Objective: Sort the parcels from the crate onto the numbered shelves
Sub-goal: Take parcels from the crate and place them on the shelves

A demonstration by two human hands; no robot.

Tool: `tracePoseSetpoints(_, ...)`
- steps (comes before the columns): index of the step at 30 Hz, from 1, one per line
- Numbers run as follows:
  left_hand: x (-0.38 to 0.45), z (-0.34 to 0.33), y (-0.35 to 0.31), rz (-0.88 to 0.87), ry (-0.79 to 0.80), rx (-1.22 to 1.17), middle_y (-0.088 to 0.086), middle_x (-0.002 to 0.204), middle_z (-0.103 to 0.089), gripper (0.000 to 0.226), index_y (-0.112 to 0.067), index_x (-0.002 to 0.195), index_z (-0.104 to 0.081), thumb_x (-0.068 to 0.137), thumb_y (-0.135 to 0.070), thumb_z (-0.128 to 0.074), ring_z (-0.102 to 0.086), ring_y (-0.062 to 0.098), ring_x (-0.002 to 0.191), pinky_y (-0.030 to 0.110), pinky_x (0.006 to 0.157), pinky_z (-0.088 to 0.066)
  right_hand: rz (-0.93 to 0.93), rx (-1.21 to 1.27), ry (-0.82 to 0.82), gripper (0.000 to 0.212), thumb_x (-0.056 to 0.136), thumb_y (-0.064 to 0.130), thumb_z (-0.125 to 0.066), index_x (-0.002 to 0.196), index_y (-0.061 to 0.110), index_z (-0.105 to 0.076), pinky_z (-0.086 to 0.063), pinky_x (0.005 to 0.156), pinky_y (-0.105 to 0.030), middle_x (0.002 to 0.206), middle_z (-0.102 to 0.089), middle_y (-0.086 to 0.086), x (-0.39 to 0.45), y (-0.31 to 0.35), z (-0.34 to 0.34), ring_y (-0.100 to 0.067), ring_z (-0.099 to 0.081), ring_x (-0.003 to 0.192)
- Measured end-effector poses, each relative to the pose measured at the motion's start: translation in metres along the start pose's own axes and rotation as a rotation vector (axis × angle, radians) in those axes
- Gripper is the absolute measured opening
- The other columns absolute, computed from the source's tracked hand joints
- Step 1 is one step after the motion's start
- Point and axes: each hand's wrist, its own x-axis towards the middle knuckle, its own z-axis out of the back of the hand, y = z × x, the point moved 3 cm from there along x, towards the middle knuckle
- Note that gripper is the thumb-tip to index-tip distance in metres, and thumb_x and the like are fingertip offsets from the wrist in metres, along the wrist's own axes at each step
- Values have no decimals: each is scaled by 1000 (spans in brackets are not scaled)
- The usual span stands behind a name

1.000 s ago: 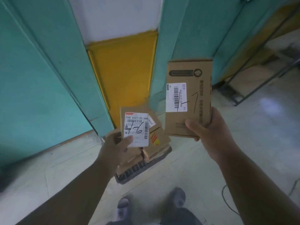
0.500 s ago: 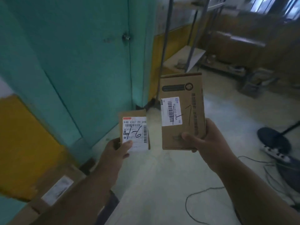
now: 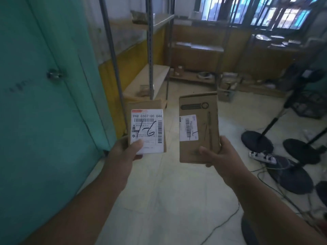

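My left hand (image 3: 126, 152) grips a small cardboard parcel (image 3: 146, 129) by its lower corner; its white label carries a handwritten "1-6". My right hand (image 3: 215, 153) holds a taller flat cardboard parcel (image 3: 198, 126) upright, thumb on the front; a barcode label and a pen mark show on it. Both parcels are raised side by side in front of me. Metal shelving (image 3: 150, 50) stands ahead at the left, its low board (image 3: 155, 75) bearing a small item. A second shelf unit (image 3: 200, 48) stands at the back. The crate is out of view.
A teal door (image 3: 44, 85) with a knob fills the left side. Black fan bases (image 3: 256, 142) on stands, a power strip (image 3: 261, 156) and loose cables (image 3: 230, 218) lie on the floor at the right. A carton (image 3: 228, 87) sits beside the back shelves, under barred windows.
My view has swung right from the crate and yellow wall toward the shelving and window. Both hands kept their parcels, now held lower in view and closer together.
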Motion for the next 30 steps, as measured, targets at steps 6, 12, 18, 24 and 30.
tracePoseSetpoints(6,117,-97,-3,-20,119,34,-6,106,-76,28,-47,93,-74,67,-56,-68,-68,29,104,59,98,-50,10,26,-154,34,88,15,-75,114,27,-56,-52,61,-26,100,-75,6,88,1,70,-12,-74,84)
tracePoseSetpoints(12,226,-206,17,-32,75,-2,-9,95,-77,42,-29,99,-69,64,-53,-69,-68,25,96,41,81,-49,46,21,-149,34,90,16,-73,116,27,-55,-53,60,-23,101,-74,8,215,1,145,-7,-73,83)
tracePoseSetpoints(18,324,-276,6,-41,-14,2,-13,96,-76,30,-29,98,-69,74,-47,-66,-66,23,104,44,88,-50,62,-3,-31,37,91,20,-72,124,25,-56,-54,65,-28,102,-76,9,350,27,203,-12,-74,88)
tracePoseSetpoints(24,430,-305,5,-80,-88,31,-16,102,-76,47,-39,98,-72,61,-66,-65,-68,17,102,53,100,-49,107,20,86,36,92,16,-71,125,22,-56,-52,59,-24,103,-76,2,494,40,205,-17,-74,86)
tracePoseSetpoints(30,568,-340,1,-103,-141,38,-12,98,-77,24,-32,94,-74,77,-45,-64,-70,17,92,43,88,-52,165,3,126,30,91,11,-71,112,28,-57,-49,55,-24,95,-76,5,637,59,204,-10,-72,76)
